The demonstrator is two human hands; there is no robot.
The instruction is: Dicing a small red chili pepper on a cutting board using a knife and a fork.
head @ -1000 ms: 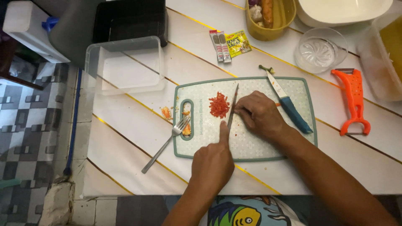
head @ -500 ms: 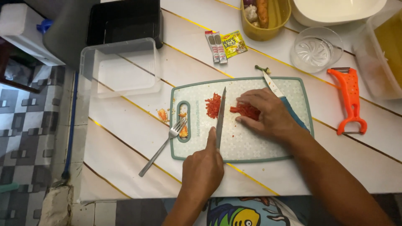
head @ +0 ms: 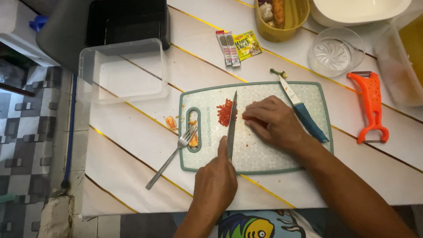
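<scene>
Starting at the far left, a clear plastic container (head: 123,70) stands at 10 o'clock from the cutting board (head: 286,154), with a black tray (head: 125,20) just behind it at 12 o'clock. A metal fork (head: 172,156) lies on the white table (head: 132,145), its tines touching the left edge of the board, near the handle slot where small orange scraps (head: 193,140) lie. One more orange scrap (head: 171,122) sits on the table just beside the board.

The left hand (head: 216,185) is closed around the handle of a chef's knife (head: 231,125), with the index finger stretched along the back of the blade. The blade points to 12 o'clock and stands on the board, between a small heap of chopped red pepper (head: 224,112) at its 9 o'clock and the right hand (head: 273,123) at its 3 o'clock.

The right hand is curled, fingers bent down, pressing on a red piece (head: 252,118) that is mostly hidden under the fingertips, so I cannot tell its shape.

At 3 o'clock from this hand a paring knife with blue handle (head: 304,113) lies across the board's upper right corner. At 12 o'clock from the board are small seasoning packets (head: 238,46) and a yellow bowl (head: 286,26). Further right stand a glass bowl (head: 335,52) and an orange peeler (head: 371,105).
</scene>
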